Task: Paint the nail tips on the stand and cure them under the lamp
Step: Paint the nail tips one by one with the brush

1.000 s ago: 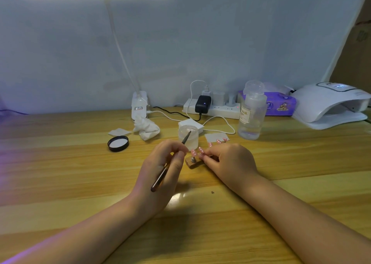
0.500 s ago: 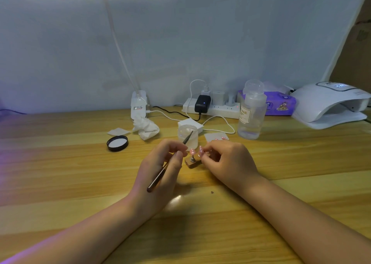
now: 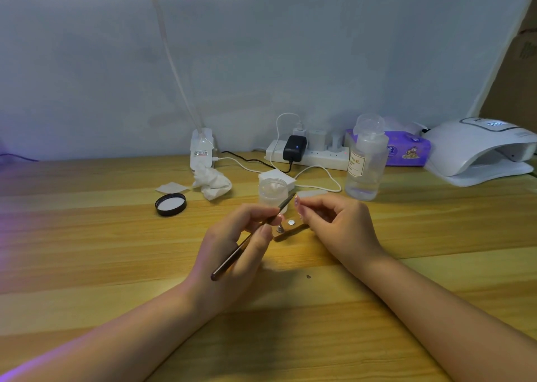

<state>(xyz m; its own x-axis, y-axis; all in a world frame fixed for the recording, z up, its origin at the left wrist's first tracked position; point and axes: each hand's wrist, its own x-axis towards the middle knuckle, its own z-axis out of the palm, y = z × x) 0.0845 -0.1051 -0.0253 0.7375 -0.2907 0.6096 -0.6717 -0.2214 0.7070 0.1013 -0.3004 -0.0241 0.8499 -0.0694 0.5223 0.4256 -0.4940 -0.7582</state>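
Left hand (image 3: 232,253) grips the brush (image 3: 250,239) pen-fashion; right hand (image 3: 337,224) pinches a pink nail tip (image 3: 297,201) just above the wooden stand (image 3: 290,230) on the desk (image 3: 87,251). Best practice, judged: brace both wrists, hold the tip steady, stroke thinly. The curing lamp (image 3: 479,149) waits far right.
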